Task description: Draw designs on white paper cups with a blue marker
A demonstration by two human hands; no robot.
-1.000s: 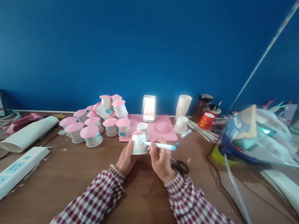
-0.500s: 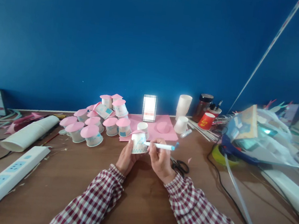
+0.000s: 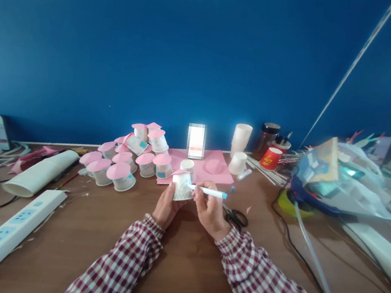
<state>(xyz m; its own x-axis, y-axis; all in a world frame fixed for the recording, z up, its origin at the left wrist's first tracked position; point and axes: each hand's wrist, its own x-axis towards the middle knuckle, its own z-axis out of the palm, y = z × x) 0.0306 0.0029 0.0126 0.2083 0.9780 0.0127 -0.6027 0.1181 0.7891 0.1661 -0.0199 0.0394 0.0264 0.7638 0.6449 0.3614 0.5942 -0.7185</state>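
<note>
My left hand is closed round a white paper cup with a pink paper top, turned upside down. Blue zigzag lines and other blue marks run over its side. In my right hand is a white felt-tip pen with a light blue end; its tip meets or nearly meets the cup's side. Behind the held cup stands another white cup, partly hidden. Left of my hands, several upturned cups with pink cone tops are grouped together, some stacked.
Pink paper lies behind the hands. Black-handled scissors rest by my right wrist. White cups, a red cup and a dark jar stand back right. Further out are a power strip left and plastic bags right.
The pen's blue end has dipped slightly and tilts a little more. Both hands keep their grips, and the cup stays nearly in place. The view has shifted very slightly.
</note>
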